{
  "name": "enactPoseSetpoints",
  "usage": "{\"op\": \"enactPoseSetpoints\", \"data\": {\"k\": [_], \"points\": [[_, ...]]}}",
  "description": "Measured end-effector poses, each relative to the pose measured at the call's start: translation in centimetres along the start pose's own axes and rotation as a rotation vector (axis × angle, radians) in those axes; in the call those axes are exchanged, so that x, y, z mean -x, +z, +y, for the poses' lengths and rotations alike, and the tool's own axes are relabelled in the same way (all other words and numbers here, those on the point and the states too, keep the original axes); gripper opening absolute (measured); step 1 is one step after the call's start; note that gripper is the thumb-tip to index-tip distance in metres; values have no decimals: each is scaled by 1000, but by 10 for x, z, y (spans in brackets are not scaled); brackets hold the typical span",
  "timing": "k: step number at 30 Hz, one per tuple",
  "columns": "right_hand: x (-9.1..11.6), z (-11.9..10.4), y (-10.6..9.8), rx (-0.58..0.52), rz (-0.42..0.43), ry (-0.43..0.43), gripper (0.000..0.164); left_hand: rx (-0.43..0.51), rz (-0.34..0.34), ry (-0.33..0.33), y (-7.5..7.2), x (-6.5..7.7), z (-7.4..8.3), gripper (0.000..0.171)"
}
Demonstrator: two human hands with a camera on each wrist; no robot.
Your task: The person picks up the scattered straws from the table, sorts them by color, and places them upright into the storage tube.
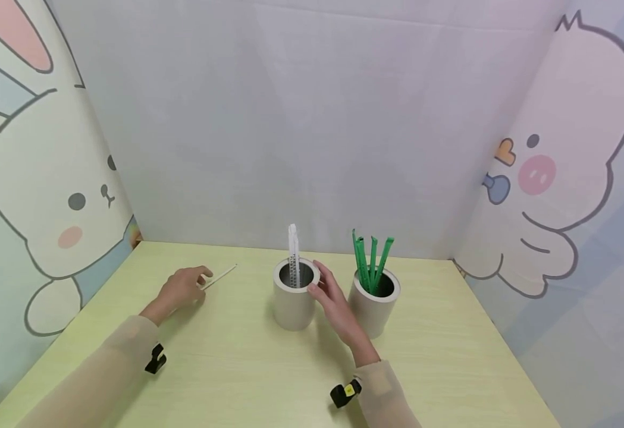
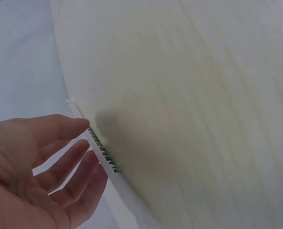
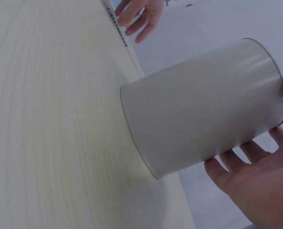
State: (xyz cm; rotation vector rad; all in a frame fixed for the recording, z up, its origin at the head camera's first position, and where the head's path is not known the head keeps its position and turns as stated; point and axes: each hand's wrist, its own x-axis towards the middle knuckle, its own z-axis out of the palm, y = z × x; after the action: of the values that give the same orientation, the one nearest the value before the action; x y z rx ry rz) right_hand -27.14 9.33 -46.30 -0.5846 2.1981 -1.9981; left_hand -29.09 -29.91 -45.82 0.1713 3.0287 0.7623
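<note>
A slim white wrapped straw (image 1: 220, 276) lies on the table at the left, dark print along its wrapper (image 2: 102, 153). My left hand (image 1: 182, 287) is over its near end, thumb and fingertips close about it with a gap between them; whether they touch it is unclear. A light grey cylindrical holder (image 1: 294, 309) stands upright in the middle, with white printed straws (image 1: 293, 255) leaning inside. My right hand (image 1: 338, 306) holds that holder, fingers (image 3: 217, 174) against its side and thumb at the rim.
A second grey holder (image 1: 373, 315) with several green wrapped sticks (image 1: 367, 264) stands just right of my right hand. The pale wooden table (image 1: 226, 380) ends at a white cloth backdrop (image 1: 269, 137), with cartoon-printed cloth on both sides.
</note>
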Motion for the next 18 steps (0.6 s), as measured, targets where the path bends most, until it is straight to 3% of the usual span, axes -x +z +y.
{"op": "enactPoseSetpoints", "data": {"k": [10, 18], "points": [[0, 0, -1, 0, 0, 0, 64, -30, 10, 9, 7, -2, 8, 36], [-1, 0, 0, -2, 7, -7, 63, -19, 8, 87, 11, -4, 25, 34]]}}
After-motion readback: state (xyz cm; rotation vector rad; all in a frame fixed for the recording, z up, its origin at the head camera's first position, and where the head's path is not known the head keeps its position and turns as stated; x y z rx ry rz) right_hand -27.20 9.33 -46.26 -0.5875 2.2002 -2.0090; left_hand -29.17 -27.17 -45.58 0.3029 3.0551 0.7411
